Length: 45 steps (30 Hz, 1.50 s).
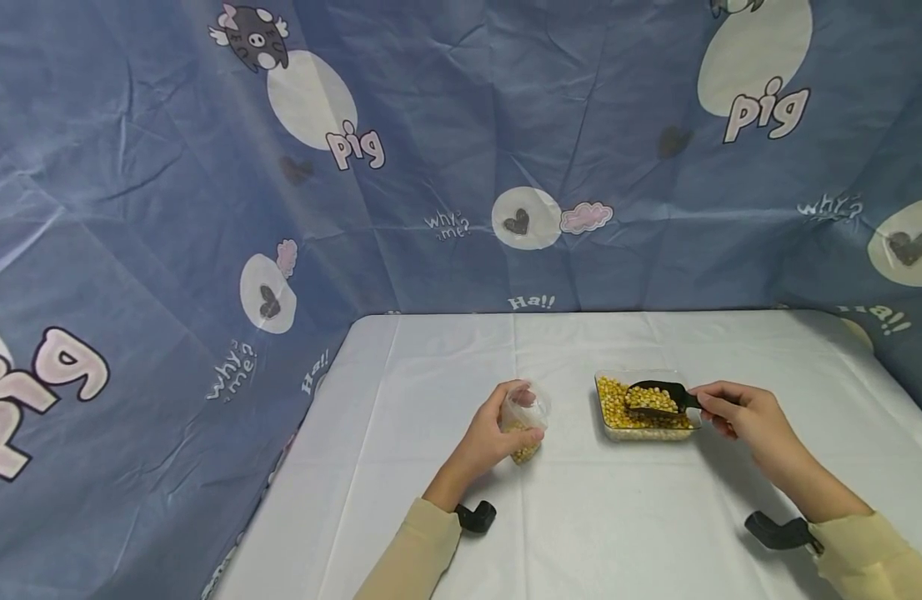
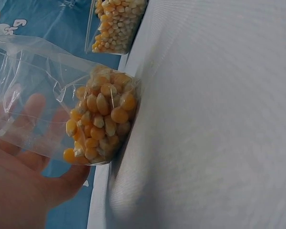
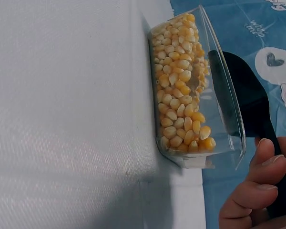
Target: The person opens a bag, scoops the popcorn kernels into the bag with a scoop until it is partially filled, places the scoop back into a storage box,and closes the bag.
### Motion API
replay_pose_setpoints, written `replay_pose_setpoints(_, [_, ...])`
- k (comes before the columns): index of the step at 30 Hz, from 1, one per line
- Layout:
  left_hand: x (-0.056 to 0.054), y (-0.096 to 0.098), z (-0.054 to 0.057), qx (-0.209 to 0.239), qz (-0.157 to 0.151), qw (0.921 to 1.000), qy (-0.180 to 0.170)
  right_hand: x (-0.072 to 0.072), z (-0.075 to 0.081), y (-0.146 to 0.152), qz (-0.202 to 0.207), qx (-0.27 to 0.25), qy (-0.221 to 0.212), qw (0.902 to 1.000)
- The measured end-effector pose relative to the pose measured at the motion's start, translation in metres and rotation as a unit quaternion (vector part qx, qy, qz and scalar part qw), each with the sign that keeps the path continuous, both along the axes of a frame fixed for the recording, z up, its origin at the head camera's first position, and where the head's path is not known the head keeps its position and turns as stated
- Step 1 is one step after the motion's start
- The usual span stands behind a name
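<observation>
My left hand (image 1: 492, 429) holds a clear plastic bag (image 1: 526, 408) upright, fingers behind it and thumb at its front side. Corn kernels (image 2: 102, 114) fill the bag's lower part; its mouth gapes at the top. Over on the right, my right hand (image 1: 742, 408) grips the handle of a black scoop (image 3: 248, 90). The scoop's bowl, heaped with kernels (image 1: 651, 400), is over a clear rectangular container (image 1: 648, 435). More corn kernels (image 3: 176, 95) lie in that container, with a hollow in their surface.
A white cloth (image 1: 566, 517) covers the table, whose far edge meets a blue printed curtain (image 1: 446, 150). The container stands to the right of the bag, with a stretch of cloth between them. Black wrist mounts (image 1: 778, 531) stick out from both forearms.
</observation>
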<state>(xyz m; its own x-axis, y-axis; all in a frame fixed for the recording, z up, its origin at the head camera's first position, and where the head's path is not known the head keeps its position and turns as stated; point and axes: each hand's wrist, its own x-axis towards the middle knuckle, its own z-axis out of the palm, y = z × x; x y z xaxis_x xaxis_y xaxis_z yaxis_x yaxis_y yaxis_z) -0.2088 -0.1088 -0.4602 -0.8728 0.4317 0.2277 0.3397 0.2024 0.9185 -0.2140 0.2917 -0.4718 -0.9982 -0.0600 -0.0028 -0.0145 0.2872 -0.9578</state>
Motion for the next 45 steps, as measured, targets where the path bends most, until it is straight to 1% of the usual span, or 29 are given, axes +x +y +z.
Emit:
replay_pose_setpoints(4, [0.0,-0.001,0.0,0.002,-0.004,1.0,0.001,0.002,-0.001,-0.001,-0.002,-0.007,0.002,1.0])
replay_pose_setpoints(11, [-0.001,-0.001,-0.003,0.003,-0.004,1.0,0.006,0.006,0.002,-0.004,-0.01,-0.017,0.013,0.9997])
replay_pose_setpoints(15, [-0.001,-0.001,-0.003,0.005,-0.005,1.0,0.004,0.007,0.002,-0.004,-0.012,-0.026,0.016,0.9995])
replay_pose_setpoints(24, [0.0,-0.001,-0.001,0.008,-0.003,1.0,0.004,0.006,0.002,-0.005,-0.006,-0.046,0.026,0.9986])
replay_pose_setpoints(30, [0.001,0.0,0.0,0.013,-0.002,0.9999,-0.001,0.005,0.004,-0.006,-0.007,-0.058,0.03,0.9979])
replay_pose_setpoints(36, [0.001,-0.001,0.001,0.013,-0.004,0.9999,0.005,0.003,0.007,-0.008,-0.006,-0.071,0.031,0.997])
replay_pose_setpoints(40, [0.001,-0.001,0.001,0.009,-0.005,0.9999,0.009,0.001,0.01,-0.011,-0.007,-0.07,0.036,0.9969])
replay_pose_setpoints(45, [0.001,-0.001,0.003,0.01,-0.007,0.9999,0.006,0.001,0.013,-0.016,-0.009,-0.063,0.039,0.9972])
